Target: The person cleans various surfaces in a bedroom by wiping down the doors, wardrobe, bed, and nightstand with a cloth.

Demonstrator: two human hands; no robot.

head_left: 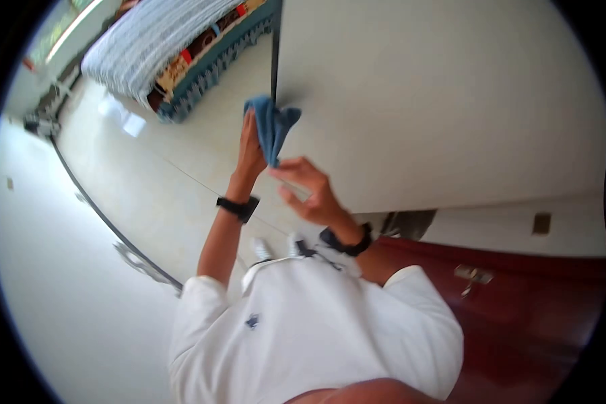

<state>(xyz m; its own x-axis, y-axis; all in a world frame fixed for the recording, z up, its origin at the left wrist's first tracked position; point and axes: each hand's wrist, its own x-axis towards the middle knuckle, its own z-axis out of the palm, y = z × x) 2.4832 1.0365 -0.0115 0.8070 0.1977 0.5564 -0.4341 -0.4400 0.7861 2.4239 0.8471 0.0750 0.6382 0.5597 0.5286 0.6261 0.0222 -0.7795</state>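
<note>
My left hand is closed on a blue cloth, raised in front of my body. The cloth is bunched, with one fold sticking out to the right and a corner hanging down. My right hand is just below it, fingers stretched out and thumb apart. Its fingertips are close to the hanging corner; whether they touch it I cannot tell. Each wrist has a black band, the left and the right.
A bed with a striped cover stands at the upper left on a pale tiled floor. To the right is a large off-white panel with a dark edge. At the lower right is a dark red door with a metal handle.
</note>
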